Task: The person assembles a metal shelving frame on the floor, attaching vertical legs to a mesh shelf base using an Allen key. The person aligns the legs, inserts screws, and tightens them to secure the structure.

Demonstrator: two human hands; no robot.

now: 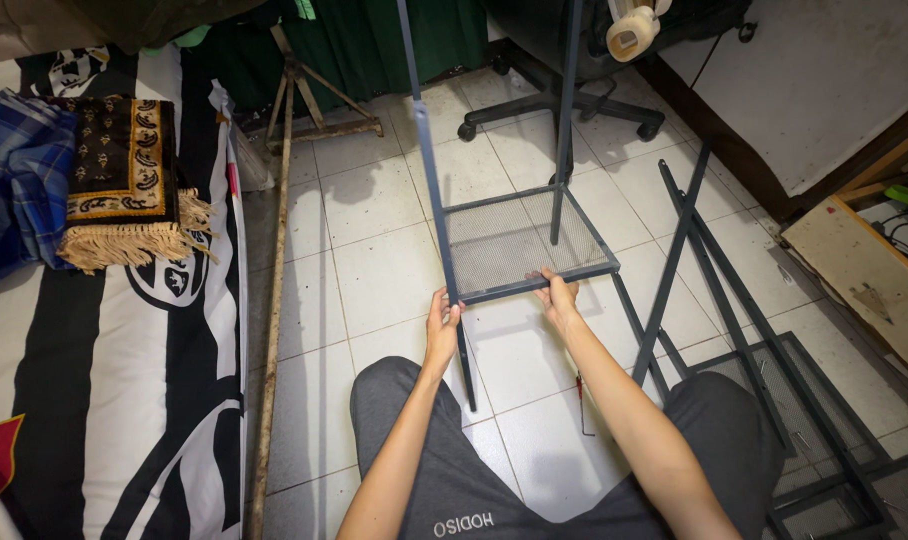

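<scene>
A dark grey metal shelf frame with a mesh panel (pixel 519 245) is held just above the tiled floor (pixel 374 270), in front of the seated person's knees. The mesh panel lies roughly level, and thin upright posts rise from its corners toward the top of the view. The left hand (pixel 441 320) is closed around the near-left post where it meets the panel's front edge, fingers wrapped on the metal. The right hand (pixel 557 295) grips the panel's front rail near its middle, fingers curled over the top edge, thumb hidden beneath. Both arms reach forward over grey shorts (pixel 444 470).

On the floor between the knees lies a small screwdriver with a red handle (pixel 580 395), close to the frame's near leg but apart from it. To the right, more dark metal frame pieces (pixel 764 380) lie flat and crossed on the tiles, with a few small screws (pixel 799 438) scattered among them. Beyond the shelf stands the wheeled base of an office chair (pixel 554 100). On the left, a black-and-white striped mattress (pixel 94 380) runs along the floor, with a folded fringed prayer rug (pixel 124 180) and a blue checked cloth (pixel 14 170) on top. A rusty metal pole (pixel 274 300) lies along the mattress edge.
</scene>
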